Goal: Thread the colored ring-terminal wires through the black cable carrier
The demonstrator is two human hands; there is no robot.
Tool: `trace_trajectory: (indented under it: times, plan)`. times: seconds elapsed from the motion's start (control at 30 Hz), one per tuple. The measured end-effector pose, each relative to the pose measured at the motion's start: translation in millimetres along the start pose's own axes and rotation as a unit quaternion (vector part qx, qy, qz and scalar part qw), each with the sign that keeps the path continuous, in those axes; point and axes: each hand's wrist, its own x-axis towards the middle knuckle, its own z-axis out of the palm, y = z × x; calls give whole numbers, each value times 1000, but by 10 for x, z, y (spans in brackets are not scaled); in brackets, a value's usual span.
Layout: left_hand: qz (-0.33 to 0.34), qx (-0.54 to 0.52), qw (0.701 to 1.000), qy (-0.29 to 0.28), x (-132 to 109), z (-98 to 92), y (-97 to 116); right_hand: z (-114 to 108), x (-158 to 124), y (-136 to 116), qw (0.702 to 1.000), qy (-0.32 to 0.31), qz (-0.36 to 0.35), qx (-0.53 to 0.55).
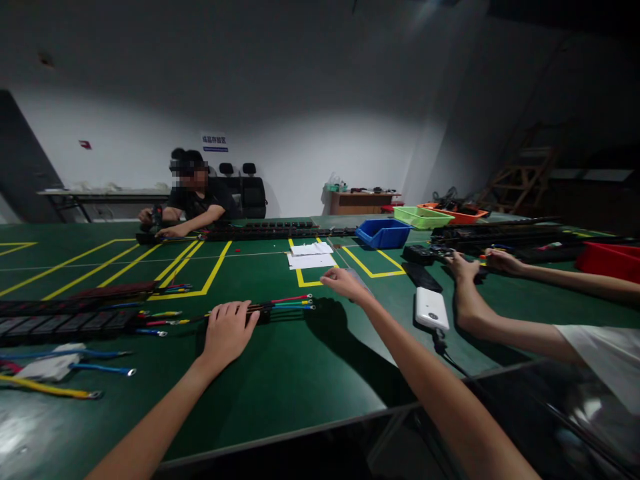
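My left hand [227, 330] lies flat, fingers spread, on the near end of a black cable bundle [270, 308]. The bundle's red, green and blue wire ends [300, 302] point right across the green table [300, 373]. My right hand [345, 283] reaches further forward and hovers just above the table with loosely stretched fingers, near a yellow floor-style line. A faint pale sheet [361, 276] lies by its fingertips; I cannot tell whether they touch it. White papers [310, 255] lie beyond that hand.
Black cable chains [60, 323] and loose coloured wires [75, 370] lie at left. A white phone [431, 308] lies at right. A co-worker's hands [463, 267] work beside it. Blue [383, 233], green [423, 217] and red [607, 260] bins stand behind. Another person [195, 197] sits opposite.
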Motion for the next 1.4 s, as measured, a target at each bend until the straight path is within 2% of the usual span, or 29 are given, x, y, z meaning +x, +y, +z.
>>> trace_trajectory:
  times: [0.1,0.23,0.43,0.57,0.8,0.9,1.03,1.13,1.2,1.3,1.4]
  plan:
    - [2,-15,1000,-24,68,-15,-20,244,-95,-207,999,-10,-44,4]
    - [0,-25,999,-38,194,-37,-50,414,-201,-289,998,18,-61,8]
    - [44,-36,998,-17,335,31,-133,473,-285,-212,997,36,-62,22]
    - [44,-48,998,-8,341,99,-168,515,-334,-223,997,42,-56,28]
    - [40,-62,997,-30,338,95,-186,548,-388,-287,994,20,-81,-74]
    - [45,-59,997,-34,344,83,-203,560,-365,-273,998,14,-57,-8]
    - [43,-77,996,-32,341,89,-224,606,-339,-251,981,59,-12,185]
    - [41,-99,994,-24,330,110,-236,606,-366,-299,953,77,-59,285]
    - [46,-108,993,-23,321,123,-243,583,-411,-361,945,76,-110,298]
    - [51,-115,992,-20,313,129,-251,558,-482,-429,952,81,-172,238]
    - [50,-118,992,-17,313,126,-258,573,-487,-391,967,108,-164,161]
